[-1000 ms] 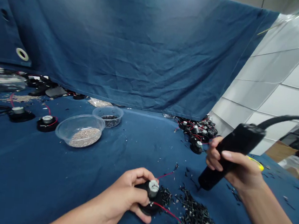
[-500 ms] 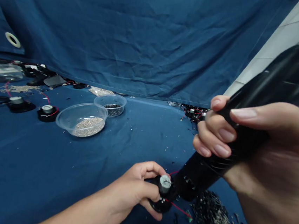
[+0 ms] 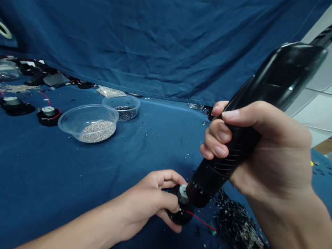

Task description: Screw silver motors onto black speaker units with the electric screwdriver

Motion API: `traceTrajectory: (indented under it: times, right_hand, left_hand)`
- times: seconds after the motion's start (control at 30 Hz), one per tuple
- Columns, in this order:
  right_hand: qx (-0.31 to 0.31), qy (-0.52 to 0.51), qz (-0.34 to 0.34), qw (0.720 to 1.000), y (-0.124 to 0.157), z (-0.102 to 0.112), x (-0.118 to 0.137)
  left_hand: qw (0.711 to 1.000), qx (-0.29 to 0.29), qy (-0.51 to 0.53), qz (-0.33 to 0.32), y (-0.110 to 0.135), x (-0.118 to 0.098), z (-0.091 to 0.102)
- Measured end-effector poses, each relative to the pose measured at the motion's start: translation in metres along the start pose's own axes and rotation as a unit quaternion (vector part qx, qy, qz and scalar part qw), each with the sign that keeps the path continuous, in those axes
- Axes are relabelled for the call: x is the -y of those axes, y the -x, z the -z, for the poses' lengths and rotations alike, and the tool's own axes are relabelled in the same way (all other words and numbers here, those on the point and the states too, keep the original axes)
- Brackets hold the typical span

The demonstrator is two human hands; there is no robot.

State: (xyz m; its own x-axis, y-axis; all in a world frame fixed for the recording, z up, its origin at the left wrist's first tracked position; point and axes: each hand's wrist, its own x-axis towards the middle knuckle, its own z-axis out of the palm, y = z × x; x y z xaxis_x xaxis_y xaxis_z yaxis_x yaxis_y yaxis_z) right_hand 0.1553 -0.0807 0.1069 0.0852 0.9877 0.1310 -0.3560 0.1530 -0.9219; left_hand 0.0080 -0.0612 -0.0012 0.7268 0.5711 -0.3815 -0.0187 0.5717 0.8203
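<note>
Head view: small black motor unit (image 3: 182, 217), grey cap up, on blue cloth (image 3: 61, 177) low centre, pinched by fingers of my left hand (image 3: 149, 201). My right hand (image 3: 265, 149) wrapped round electric screwdriver (image 3: 258, 106), nose on cap. Best held square, unit pressed flat. Screw pile (image 3: 240, 233) just beside.

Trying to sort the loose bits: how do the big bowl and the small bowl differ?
The big bowl is wider than the small bowl. The big bowl holds pale silvery bits; the small bowl, darker ones. The big bowl sits nearer the camera, the small bowl behind it. Both are clear, round and upright on the blue cloth.
</note>
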Motion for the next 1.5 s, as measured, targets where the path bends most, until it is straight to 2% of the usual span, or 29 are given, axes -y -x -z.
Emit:
traceTrajectory:
  times: [0.37,0.63,1.03,1.27,1.5]
  right_hand:
    - [0.004,0.000,-0.004,1.000,-0.003,0.002,-0.005]
    - [-0.004,0.016,0.026,1.000,0.003,-0.002,-0.005]
    - [0.048,0.082,0.014,0.995,0.010,-0.005,-0.001]
    - [0.096,0.096,0.067,0.988,0.014,-0.005,0.001]
    - [0.106,0.117,0.071,0.985,0.018,-0.005,0.002]
  left_hand:
    - [1.000,-0.018,-0.002,0.002,0.001,-0.001,-0.001]
    - [1.000,-0.016,-0.001,0.011,0.004,-0.001,-0.003]
    - [0.998,-0.012,0.029,0.045,0.008,0.003,-0.010]
    - [0.998,-0.036,0.039,0.039,0.009,0.001,-0.009]
    - [0.997,-0.026,0.057,0.041,0.007,0.001,-0.007]
